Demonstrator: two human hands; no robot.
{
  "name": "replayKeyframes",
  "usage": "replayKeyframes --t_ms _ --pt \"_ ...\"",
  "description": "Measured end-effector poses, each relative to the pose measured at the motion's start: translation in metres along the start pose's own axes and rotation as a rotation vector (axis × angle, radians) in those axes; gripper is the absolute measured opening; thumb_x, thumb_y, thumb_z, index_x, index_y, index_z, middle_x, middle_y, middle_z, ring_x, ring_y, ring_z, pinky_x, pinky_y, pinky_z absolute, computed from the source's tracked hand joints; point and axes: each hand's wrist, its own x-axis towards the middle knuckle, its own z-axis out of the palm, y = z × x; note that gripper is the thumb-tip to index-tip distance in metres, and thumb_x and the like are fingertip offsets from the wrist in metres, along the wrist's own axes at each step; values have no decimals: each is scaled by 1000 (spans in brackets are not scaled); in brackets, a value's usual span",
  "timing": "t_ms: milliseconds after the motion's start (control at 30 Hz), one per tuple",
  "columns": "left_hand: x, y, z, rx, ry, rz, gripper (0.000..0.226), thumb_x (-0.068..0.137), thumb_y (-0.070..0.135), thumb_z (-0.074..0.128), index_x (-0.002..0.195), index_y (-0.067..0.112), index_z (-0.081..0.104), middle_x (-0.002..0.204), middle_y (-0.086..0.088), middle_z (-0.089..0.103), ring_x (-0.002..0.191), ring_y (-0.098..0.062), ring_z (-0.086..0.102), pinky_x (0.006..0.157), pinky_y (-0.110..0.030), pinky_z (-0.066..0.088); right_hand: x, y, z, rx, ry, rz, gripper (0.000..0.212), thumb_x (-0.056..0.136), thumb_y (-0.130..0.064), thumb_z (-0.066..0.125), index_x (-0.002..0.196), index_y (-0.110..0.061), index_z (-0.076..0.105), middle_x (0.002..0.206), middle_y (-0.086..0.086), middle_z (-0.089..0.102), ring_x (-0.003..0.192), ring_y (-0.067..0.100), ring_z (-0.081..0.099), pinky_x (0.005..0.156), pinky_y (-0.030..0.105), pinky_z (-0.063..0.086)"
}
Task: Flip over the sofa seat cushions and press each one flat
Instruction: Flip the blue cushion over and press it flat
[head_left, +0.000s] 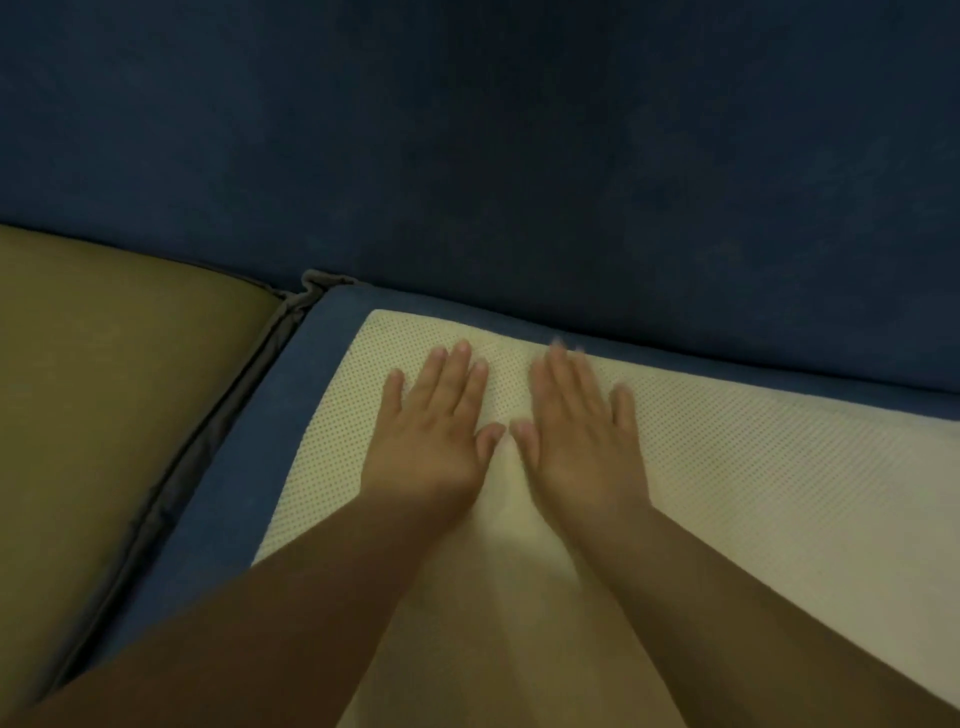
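The seat cushion (753, 467) fills the right and centre, lying against the sofa backrest (467, 130) behind it; a second seat cushion (104, 374) lies to its left, the two set side by side with a seam gap (208, 426) between them. The left hand (431, 436) and right hand (576, 441) rest flat on the first cushion near its back left corner, side by side, thumbs nearly touching; both forearms reach in from the near edge.

Cream dotted cushion face (753, 467): open to the right of both flat hands. Blue backrest (519, 156) walls off the far edge. Narrow dark seam (208, 441) between this cushion and olive cushion (104, 389) leftward.
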Motion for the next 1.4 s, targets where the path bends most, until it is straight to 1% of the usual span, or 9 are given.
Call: replayKeyframes --t_ms 167,267,367,567,733,867,1033,1200,1400 --pt "3 3 5 75 -67 -41 65 95 49 0 153 21 -10 158 3 -22 144 -14 -23 118 -45 -9 3 4 6 -5 -134 22 62 101 -46 9 153 -23 -13 160 -5 -23 144 12 -25 118 48 -10" --pt "6 19 -9 60 -46 -23 65 94 50 -5 151 20 -14 156 3 -29 142 -14 -29 118 -48 -10 0 18 -20 10 -77 9 63 101 -47 14 154 -22 -11 160 -4 -22 145 13 -24 118 49 -11" --pt "-2 47 -3 0 -15 47 62 96 50 -1 150 22 -16 156 4 -28 141 -11 -31 117 -47 -13 -20 49 -26 -41 44 79 61 100 -47 6 151 -22 -16 157 -5 -27 144 13 -26 117 49 -14" --pt "-8 57 12 59 -127 20 66 92 53 -8 150 22 -19 158 5 -25 142 -10 -27 117 -43 -14 -30 69 -7 -6 -155 127 64 99 -50 8 153 -23 -14 159 -5 -24 144 12 -26 118 49 -11" --pt "2 108 -3 -89 -31 116 60 97 50 -3 149 24 -16 157 5 -26 141 -10 -29 118 -44 -12 -44 102 -36 -10 56 139 65 96 -51 0 152 -22 -12 160 -5 -22 145 12 -23 116 48 -13" --pt "9 154 27 -97 -58 110 58 93 46 -9 146 24 -20 158 5 -23 142 -10 -28 117 -42 -14 -57 125 -19 -35 -88 204 60 99 -44 6 153 -24 -12 160 -5 -22 144 11 -25 118 47 -11" --pt "7 154 35 -24 -78 108 59 94 44 -9 149 24 -18 158 6 -24 143 -11 -26 119 -43 -9 -56 129 -9 1 -20 188 61 98 -42 5 154 -24 -9 161 -6 -19 145 11 -23 118 47 -11" --pt "7 159 21 0 -135 68 60 94 44 -9 150 23 -17 158 5 -25 142 -11 -28 119 -44 -9 -58 135 -20 95 -82 147 59 103 -42 14 154 -24 -9 161 -6 -21 144 10 -25 117 45 -15" --pt "16 236 -5 -294 29 78 55 101 37 10 152 25 -9 159 7 -22 142 -8 -27 117 -44 -14 -83 183 -70 29 293 272 61 100 -39 14 153 -21 -12 156 -8 -27 145 12 -25 115 48 -16"
